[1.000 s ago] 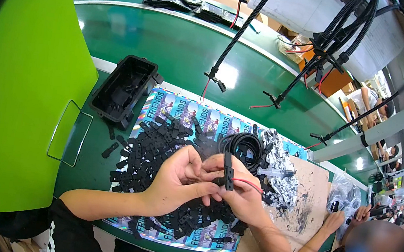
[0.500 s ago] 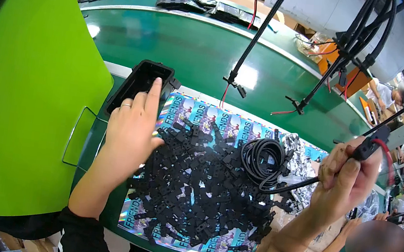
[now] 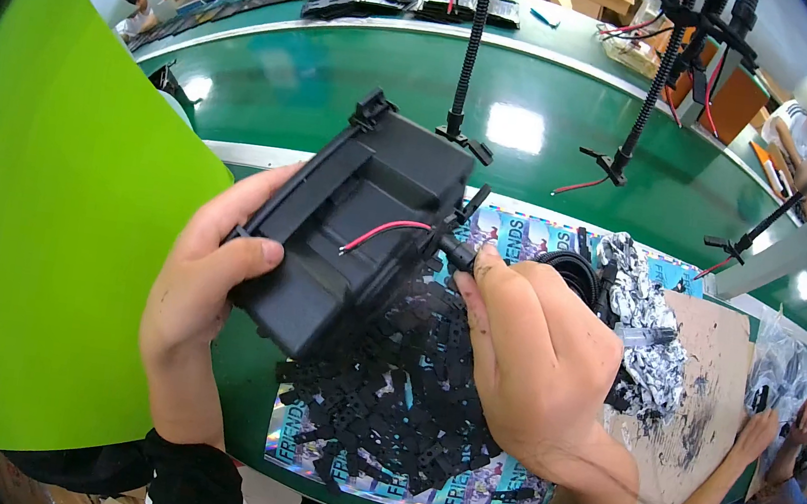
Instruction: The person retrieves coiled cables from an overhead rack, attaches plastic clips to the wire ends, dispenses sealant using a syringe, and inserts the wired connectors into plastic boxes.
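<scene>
My left hand [image 3: 199, 277] grips a black plastic box [image 3: 420, 158] by its left side, thumb over the edge. The box is lifted and tilted, with a ridged, recessed face toward me. At its right side my right hand [image 3: 545, 370] is closed around the end of a black cable [image 3: 459, 253]. A red wire [image 3: 386, 232] with a bare tip extends from that end across the box. Whether the cable end touches the box I cannot tell. Below lie many small black plastic pieces [image 3: 384, 411], partly hidden by the box and my right hand.
A coil of black cable [image 3: 573, 268] sits beside crumpled silver foil [image 3: 647, 363] and stained cardboard [image 3: 709, 390]. Corrugated cables [image 3: 467, 68] hang over the green conveyor [image 3: 346, 64]. A bright green panel [image 3: 52, 239] stands at left. A co-worker's arm [image 3: 712, 491] is at lower right.
The box has come up off the table in my left hand and is turned over. My right hand has moved left with the cable end, from the far right to the box.
</scene>
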`<control>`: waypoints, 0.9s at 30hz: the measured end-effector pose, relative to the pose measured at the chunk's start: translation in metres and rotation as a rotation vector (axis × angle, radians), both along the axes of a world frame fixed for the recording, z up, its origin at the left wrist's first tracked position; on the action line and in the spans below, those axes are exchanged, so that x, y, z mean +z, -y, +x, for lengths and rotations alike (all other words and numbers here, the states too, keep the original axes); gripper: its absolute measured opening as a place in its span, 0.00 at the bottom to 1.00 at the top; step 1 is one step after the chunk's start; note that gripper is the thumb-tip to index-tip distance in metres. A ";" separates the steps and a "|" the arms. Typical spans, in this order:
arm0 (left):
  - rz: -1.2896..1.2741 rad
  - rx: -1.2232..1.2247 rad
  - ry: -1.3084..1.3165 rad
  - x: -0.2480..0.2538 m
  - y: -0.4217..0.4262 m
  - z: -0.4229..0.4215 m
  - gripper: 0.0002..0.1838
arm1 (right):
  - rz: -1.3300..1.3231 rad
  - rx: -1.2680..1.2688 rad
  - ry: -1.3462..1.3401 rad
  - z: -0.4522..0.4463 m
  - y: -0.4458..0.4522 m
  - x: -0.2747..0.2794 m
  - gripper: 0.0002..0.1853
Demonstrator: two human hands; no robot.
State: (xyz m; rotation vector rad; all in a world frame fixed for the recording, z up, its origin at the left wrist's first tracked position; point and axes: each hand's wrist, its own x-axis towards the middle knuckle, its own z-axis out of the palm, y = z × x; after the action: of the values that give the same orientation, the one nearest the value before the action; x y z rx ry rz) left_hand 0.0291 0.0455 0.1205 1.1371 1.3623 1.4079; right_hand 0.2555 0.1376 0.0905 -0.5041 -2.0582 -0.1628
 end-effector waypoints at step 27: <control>0.015 0.180 -0.147 -0.004 0.006 0.075 0.43 | -0.191 -0.032 0.205 0.016 0.018 0.014 0.20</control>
State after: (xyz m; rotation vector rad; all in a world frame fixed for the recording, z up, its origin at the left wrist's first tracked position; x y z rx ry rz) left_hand 0.1037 0.0398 0.1170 1.1710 1.5940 1.4874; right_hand 0.2711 0.1198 0.1049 -0.6615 -2.2798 -0.0373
